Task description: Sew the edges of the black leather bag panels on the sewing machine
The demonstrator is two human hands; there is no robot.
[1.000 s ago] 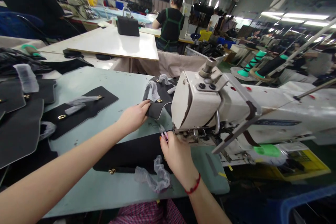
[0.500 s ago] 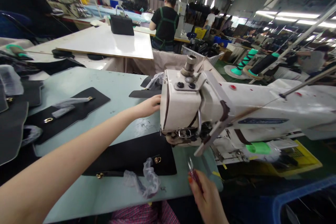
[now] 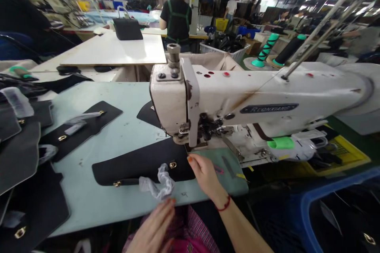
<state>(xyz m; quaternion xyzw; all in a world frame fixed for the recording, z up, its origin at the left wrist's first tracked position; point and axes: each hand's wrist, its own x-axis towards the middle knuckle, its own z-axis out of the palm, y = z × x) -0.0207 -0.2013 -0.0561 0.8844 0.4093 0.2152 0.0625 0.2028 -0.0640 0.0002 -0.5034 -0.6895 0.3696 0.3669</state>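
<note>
A black leather-like panel [image 3: 130, 162] with gold clasps lies on the pale green tabletop, its right end at the needle area of the white sewing machine [image 3: 204, 99]. My right hand [image 3: 206, 176] pinches the panel's right edge just below the machine head. Beside that hand, partly hidden by it, a pair of thread snips [image 3: 219, 169] rests on the table. My left hand [image 3: 156, 223] is over my lap at the table's front edge, fingers stretched out, holding nothing. Just above its fingertips, a crumpled translucent wrap [image 3: 162, 184] hangs from the panel.
More black panels [image 3: 86, 124] with clasps lie to the left, some stacked. Another black piece [image 3: 148, 114] sits behind the machine head. A blue bin [image 3: 305, 213] and a yellow crate [image 3: 353, 152] stand at the right. A co-worker [image 3: 177, 12] faces away beyond a white board [image 3: 118, 53].
The snips have left my right hand, which has moved up to the panel's edge. My left hand has come back from behind the machine head to my lap. The view has shifted right.
</note>
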